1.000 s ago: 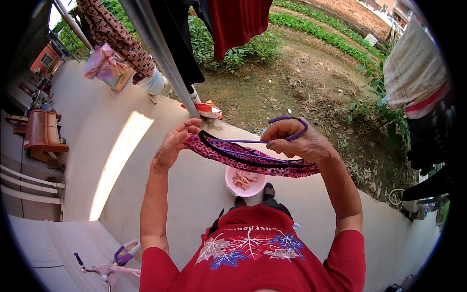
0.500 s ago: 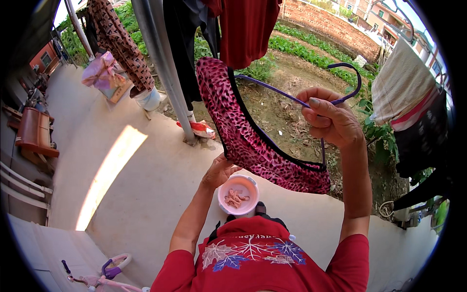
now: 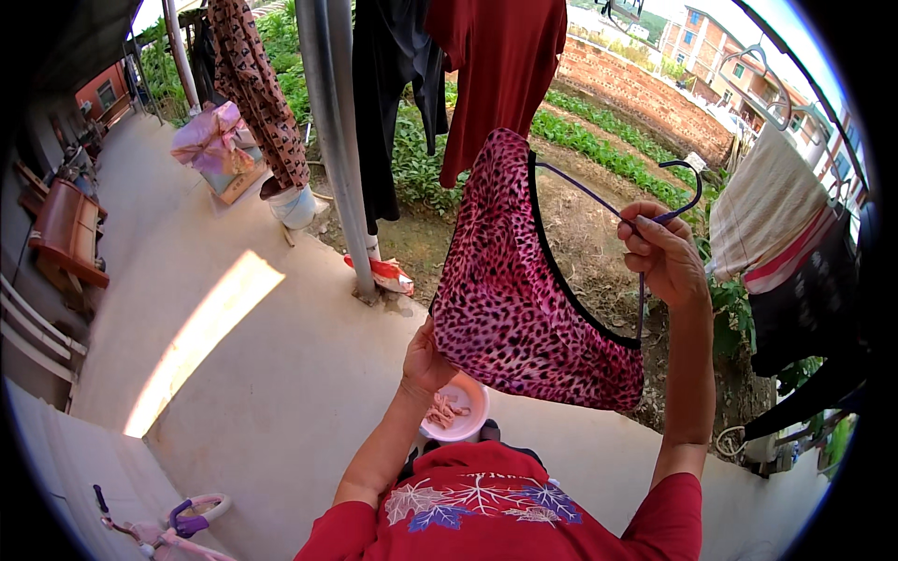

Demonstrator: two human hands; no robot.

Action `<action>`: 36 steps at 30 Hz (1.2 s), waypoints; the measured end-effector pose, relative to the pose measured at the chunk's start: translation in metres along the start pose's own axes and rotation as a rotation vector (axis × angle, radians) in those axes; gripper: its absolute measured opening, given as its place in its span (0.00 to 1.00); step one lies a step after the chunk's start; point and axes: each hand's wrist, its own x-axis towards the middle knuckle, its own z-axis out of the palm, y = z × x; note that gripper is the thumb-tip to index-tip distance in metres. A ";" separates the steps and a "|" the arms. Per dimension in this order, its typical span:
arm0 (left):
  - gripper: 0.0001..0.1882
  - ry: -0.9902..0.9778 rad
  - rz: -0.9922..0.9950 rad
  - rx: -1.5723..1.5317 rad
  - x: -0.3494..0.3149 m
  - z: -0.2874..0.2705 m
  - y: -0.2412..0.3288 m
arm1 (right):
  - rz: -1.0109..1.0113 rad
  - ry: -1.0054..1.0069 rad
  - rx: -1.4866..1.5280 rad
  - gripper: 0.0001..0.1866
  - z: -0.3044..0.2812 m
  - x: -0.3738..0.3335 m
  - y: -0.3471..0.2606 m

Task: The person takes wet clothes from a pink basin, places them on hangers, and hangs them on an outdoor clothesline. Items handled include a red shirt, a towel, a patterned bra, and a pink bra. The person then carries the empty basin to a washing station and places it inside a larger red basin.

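Pink leopard-print underpants (image 3: 538,299) with black trim hang spread over a purple clothes hanger (image 3: 582,190) in front of me. My right hand (image 3: 666,252) is closed round the hanger just below its hook. With my left hand (image 3: 428,360) I pinch the lower left edge of the underpants; the fingertips are partly behind the cloth. Below, on the floor by my feet, stands a pink basin (image 3: 475,411) with a crumpled pinkish-tan cloth (image 3: 443,411) inside, partly covered by my left hand and the underpants.
A metal post (image 3: 329,140) rises left of the underpants. Beyond hang a red garment (image 3: 500,65) and dark trousers (image 3: 388,93). At right hang a beige towel (image 3: 765,192) and a black garment (image 3: 809,294). A pink bicycle (image 3: 173,528) stands lower left.
The underpants have turned to show more of their printed face and shifted right with the hanger. Both hands moved slightly right and down, keeping their hold. The view has shifted too.
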 end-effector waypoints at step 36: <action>0.17 0.691 0.148 0.947 -0.023 0.026 -0.004 | -0.314 0.021 0.105 0.13 0.066 -0.032 0.018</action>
